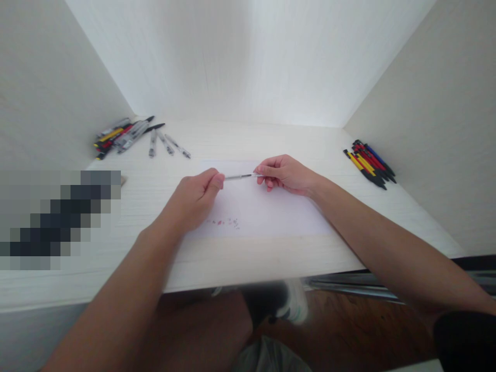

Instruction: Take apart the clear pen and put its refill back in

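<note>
Both of my hands hold one thin pen (240, 176) level above a white sheet of paper (267, 212) on the desk. My left hand (197, 199) pinches its left end with the fingers curled in. My right hand (284, 173) pinches the right end between thumb and fingertips. Only the short grey middle stretch of the pen shows between the hands. Small reddish scribble marks (225, 223) sit on the paper just below my left hand.
A heap of mixed pens (124, 135) lies at the back left, with three loose ones (166, 144) beside it. A bundle of red, yellow and black pens (370, 163) lies at the right. White walls enclose the pale wooden desk (116, 268). A blurred patch covers the left.
</note>
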`<control>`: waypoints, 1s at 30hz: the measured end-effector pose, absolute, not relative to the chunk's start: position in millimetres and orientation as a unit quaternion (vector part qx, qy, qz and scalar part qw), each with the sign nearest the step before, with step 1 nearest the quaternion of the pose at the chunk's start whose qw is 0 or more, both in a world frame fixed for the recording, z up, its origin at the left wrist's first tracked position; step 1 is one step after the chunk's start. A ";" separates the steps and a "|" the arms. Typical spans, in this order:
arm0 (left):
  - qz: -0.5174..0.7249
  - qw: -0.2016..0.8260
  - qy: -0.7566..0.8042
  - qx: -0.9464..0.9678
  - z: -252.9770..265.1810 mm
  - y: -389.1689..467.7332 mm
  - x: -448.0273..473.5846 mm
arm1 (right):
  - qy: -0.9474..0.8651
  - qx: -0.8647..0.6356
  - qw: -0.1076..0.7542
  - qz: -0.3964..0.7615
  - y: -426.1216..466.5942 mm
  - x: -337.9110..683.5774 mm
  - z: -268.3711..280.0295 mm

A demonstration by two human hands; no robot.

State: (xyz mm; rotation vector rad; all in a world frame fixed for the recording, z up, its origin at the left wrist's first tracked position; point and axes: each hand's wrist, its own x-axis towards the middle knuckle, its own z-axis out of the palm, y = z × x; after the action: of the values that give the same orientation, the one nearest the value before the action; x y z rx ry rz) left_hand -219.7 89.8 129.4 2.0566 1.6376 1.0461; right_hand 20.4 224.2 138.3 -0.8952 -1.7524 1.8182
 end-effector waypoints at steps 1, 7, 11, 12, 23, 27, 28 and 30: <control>0.360 0.151 0.573 0.721 129.6 90.1 -219.4 | -0.642 -0.320 0.226 0.659 226.2 21.3 136.0; 0.355 0.125 0.588 0.716 129.4 90.6 -219.2 | -0.683 -0.285 0.215 0.637 235.0 26.2 124.7; 0.361 0.139 0.590 0.709 130.2 89.7 -217.6 | -0.705 -0.281 0.214 0.615 234.2 26.6 125.3; 0.361 0.140 0.592 0.707 130.4 89.6 -217.3 | -0.707 -0.282 0.217 0.611 233.4 26.3 126.3; 0.377 0.213 0.616 0.658 124.5 92.6 -223.2 | -0.735 -0.247 0.234 0.587 228.5 25.8 125.3; 0.392 0.221 0.607 0.655 125.0 91.7 -222.5 | -0.735 -0.261 0.231 0.582 226.1 24.6 128.2; 0.396 0.223 0.604 0.654 124.1 92.2 -222.9 | -0.734 -0.268 0.227 0.581 226.0 24.2 128.5; 0.408 0.224 0.601 0.650 121.2 94.1 -224.5 | -0.729 -0.273 0.224 0.587 226.4 23.2 128.5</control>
State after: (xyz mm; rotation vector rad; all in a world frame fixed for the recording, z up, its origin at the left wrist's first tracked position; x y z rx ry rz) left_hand -224.5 94.1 121.2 1.7935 1.6579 1.1257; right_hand 23.2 226.4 128.5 -0.7528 -2.0123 1.6188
